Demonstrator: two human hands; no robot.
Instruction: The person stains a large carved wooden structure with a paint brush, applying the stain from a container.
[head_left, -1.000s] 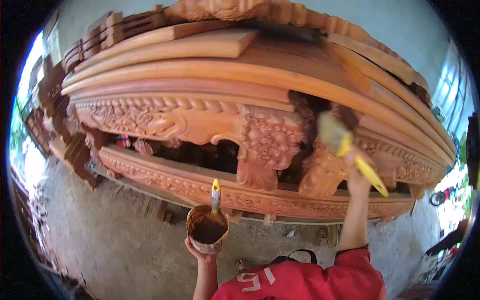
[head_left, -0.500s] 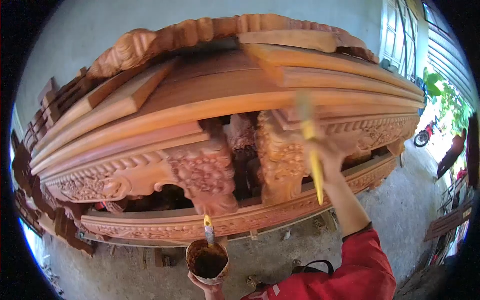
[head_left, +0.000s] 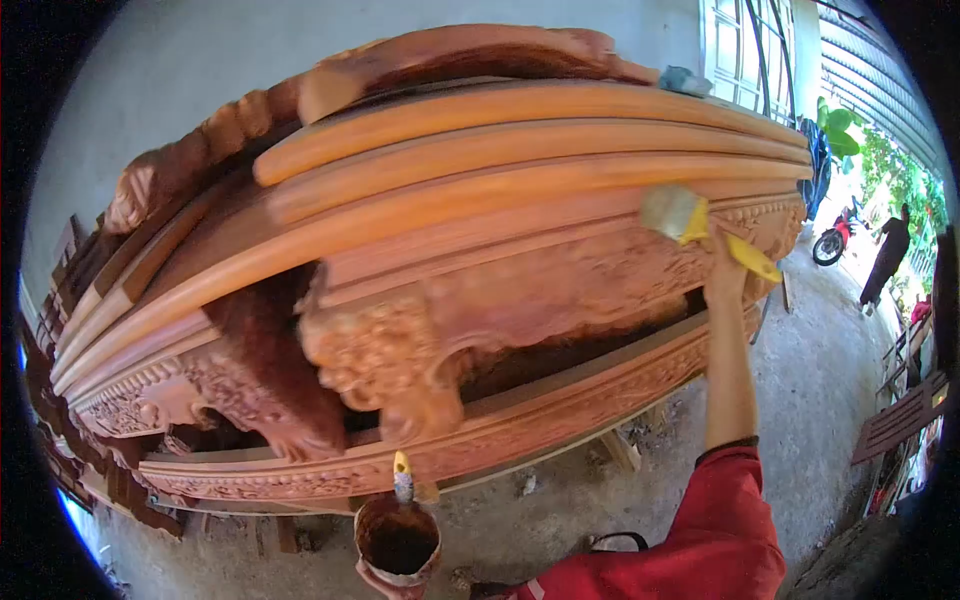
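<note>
My right hand [head_left: 724,262] is closed round a wide brush [head_left: 690,215] with a yellow handle. The bristles are beside the upper moulding of the carved reddish-brown wooden piece [head_left: 480,225]; whether they touch it I cannot tell. Low in the view, my left hand [head_left: 388,585] holds a round container [head_left: 398,540] from below, with dark brown contents inside. A smaller yellow-handled brush [head_left: 403,478] stands at the far rim of that container, handle up. Carved fruit-like relief [head_left: 375,350] juts out from the front of the wood.
A carved lower rail [head_left: 560,420] runs along the piece above the concrete floor [head_left: 810,400]. Behind is a pale wall [head_left: 230,70] with a window [head_left: 740,60]. At the right are a red motorbike [head_left: 832,243], dark hanging cloth [head_left: 887,260] and wooden panels [head_left: 900,418].
My right hand and the wide brush have moved right along the wood. The view has shifted, with the carved piece now further left. The container sits slightly lower and left.
</note>
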